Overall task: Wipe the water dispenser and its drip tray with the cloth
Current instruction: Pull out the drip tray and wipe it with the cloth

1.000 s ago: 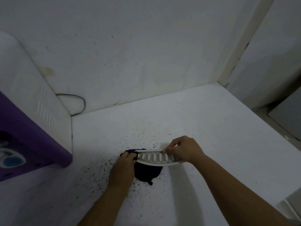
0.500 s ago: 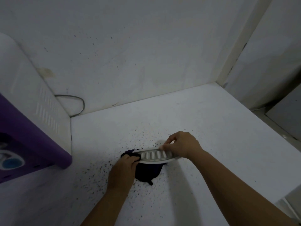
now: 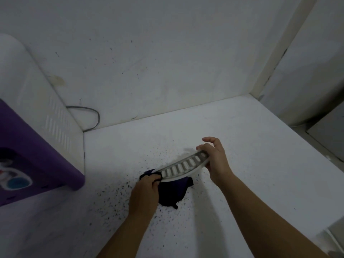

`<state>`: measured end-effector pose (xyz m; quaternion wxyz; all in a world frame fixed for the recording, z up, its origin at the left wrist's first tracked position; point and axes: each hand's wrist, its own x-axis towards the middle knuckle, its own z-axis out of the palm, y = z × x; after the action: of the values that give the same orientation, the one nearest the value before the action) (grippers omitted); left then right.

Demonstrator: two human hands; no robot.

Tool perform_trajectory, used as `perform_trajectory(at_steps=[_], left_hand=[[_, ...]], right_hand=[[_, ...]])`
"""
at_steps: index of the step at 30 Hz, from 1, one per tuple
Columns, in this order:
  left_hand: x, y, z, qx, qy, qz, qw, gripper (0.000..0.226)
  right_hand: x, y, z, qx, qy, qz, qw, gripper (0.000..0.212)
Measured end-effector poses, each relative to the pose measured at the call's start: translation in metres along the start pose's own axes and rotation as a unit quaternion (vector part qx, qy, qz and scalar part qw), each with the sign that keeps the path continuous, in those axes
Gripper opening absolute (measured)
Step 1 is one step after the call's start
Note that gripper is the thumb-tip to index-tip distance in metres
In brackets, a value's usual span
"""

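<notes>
Tilted up since a second ago, the drip tray rises at its right end, pinched by the right hand; the left hand grips the cloth beneath it above the surface. Tray wiping looks underway — the water dispenser (at left) still waits, I judge.

White speckled counter under water dispenser.

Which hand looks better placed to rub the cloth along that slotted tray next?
The left hand, probably. It already grips the dark cloth at the lower end of the drip tray, so it could slide along it. The right hand pinches the tray's raised far end, steadying it.
</notes>
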<state>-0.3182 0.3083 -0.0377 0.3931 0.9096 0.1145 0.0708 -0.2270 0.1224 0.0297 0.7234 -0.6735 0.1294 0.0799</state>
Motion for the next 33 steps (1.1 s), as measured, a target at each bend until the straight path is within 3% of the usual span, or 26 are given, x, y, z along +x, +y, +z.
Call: perform_trajectory(at_steps=[4,7,13,18,21,24,28,33], left_hand=[[0.012,0.005,-0.005,-0.030,0.013,-0.005,0.999,0.020],[0.014,0.007,-0.008,-0.014,0.027,0.029,0.999,0.022],[0.009,-0.003,-0.011,0.064,-0.044,0.103,0.992,0.026],[0.010,-0.010,-0.018,-0.014,0.052,0.021,0.998,0.022],[0.002,-0.018,-0.016,-0.018,0.035,-0.002,0.999,0.022],[-0.007,-0.019,-0.015,-0.007,0.010,0.030,0.999,0.021],[0.000,-0.006,-0.011,-0.008,0.037,0.063,0.997,0.026],[0.005,-0.007,-0.008,0.049,-0.007,0.111,0.993,0.022]], right_hand=[[0.004,-0.003,-0.006,0.023,-0.011,0.012,1.000,0.016],[0.004,-0.001,0.003,0.015,-0.004,-0.028,0.999,0.015],[0.004,0.004,0.013,-0.092,0.000,-0.084,0.992,0.006],[0.004,0.008,0.011,-0.123,0.000,-0.107,0.987,0.008],[0.005,0.007,0.014,-0.129,-0.011,-0.135,0.982,0.008],[0.006,0.004,0.020,-0.136,-0.016,-0.166,0.977,0.008],[0.008,-0.002,0.025,-0.142,-0.028,-0.180,0.973,0.008],[0.007,0.003,0.019,-0.147,-0.036,-0.184,0.971,0.008]])
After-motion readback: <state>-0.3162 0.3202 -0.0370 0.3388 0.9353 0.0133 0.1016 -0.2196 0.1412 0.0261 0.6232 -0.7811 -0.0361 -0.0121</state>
